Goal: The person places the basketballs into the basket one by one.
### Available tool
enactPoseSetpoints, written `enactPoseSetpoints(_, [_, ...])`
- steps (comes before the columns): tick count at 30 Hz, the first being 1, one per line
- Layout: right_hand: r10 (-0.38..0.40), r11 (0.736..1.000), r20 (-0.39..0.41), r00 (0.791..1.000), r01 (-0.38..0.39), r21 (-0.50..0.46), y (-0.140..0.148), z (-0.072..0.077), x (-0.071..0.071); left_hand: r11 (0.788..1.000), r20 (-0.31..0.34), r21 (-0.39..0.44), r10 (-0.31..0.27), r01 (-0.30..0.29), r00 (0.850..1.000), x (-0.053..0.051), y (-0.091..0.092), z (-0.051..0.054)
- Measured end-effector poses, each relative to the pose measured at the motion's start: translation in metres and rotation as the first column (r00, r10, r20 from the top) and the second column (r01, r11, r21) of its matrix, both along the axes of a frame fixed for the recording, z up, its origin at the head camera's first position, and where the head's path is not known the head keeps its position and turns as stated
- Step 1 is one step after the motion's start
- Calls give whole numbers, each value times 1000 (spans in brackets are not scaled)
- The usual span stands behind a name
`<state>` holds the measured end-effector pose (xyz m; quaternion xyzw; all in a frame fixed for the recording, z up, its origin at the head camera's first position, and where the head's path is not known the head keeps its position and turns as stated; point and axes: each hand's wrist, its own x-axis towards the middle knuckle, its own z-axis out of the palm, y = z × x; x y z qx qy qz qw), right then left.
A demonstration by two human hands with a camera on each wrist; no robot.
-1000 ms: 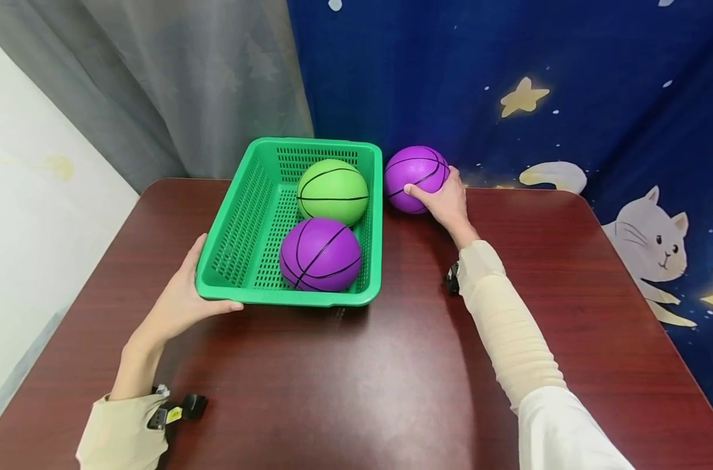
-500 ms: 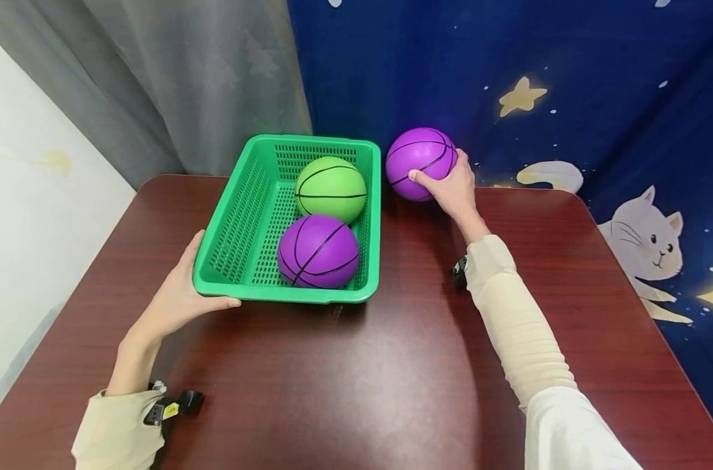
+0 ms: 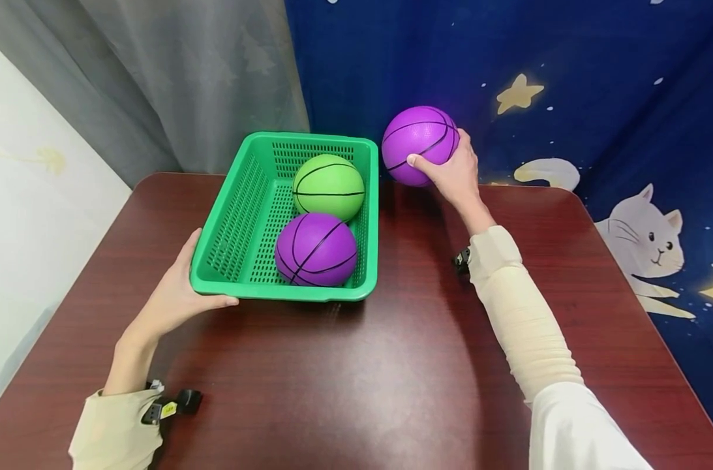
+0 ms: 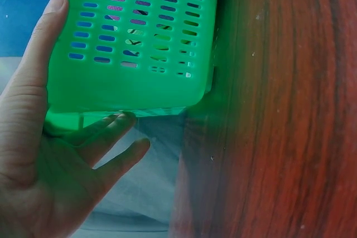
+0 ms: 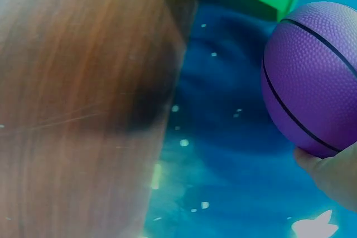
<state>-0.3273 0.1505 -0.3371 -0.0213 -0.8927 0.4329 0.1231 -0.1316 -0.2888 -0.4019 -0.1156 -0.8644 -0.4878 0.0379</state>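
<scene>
A green plastic basket (image 3: 286,294) stands on the table, its near left corner gripped by my left hand (image 3: 174,294). The thumb lies along the near wall and the fingers go round the left side, as the left wrist view also shows. Inside the basket a green ball (image 3: 328,189) sits behind a purple ball (image 3: 316,251), both on the right side. Just right of the basket, my right hand (image 3: 457,173) holds a second purple ball (image 3: 421,140) up off the table. Its thumb shows on the near side; the fingers behind are mostly hidden. The right wrist view shows this purple ball (image 5: 312,76) close up.
The dark red-brown wooden table (image 3: 344,385) carries the basket. Behind its back edge hang a grey curtain (image 3: 215,78) and a blue curtain (image 3: 567,39) with stars and a cat. A white wall (image 3: 27,196) is at the left.
My right hand has lifted the second purple ball upward from the table beside the basket. The left hand keeps its grip on the basket corner, and the two balls inside stay in place.
</scene>
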Motion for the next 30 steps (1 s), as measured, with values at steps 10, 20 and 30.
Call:
enactPoseSetpoints(10, [66, 998, -75, 995, -65, 17, -19, 27, 10, 1000, 8, -10, 6, -6, 1000, -2, 1, 2])
enactPoseSetpoints(20, [141, 990, -99, 985, -138, 34, -44, 41, 21, 1000, 14, -4, 8, -8, 1000, 1, 4, 5])
enactPoseSetpoints(30, [225, 974, -152, 963, -219, 55, -78, 44, 32, 1000, -22, -6, -14, 13, 1000, -1, -1, -1])
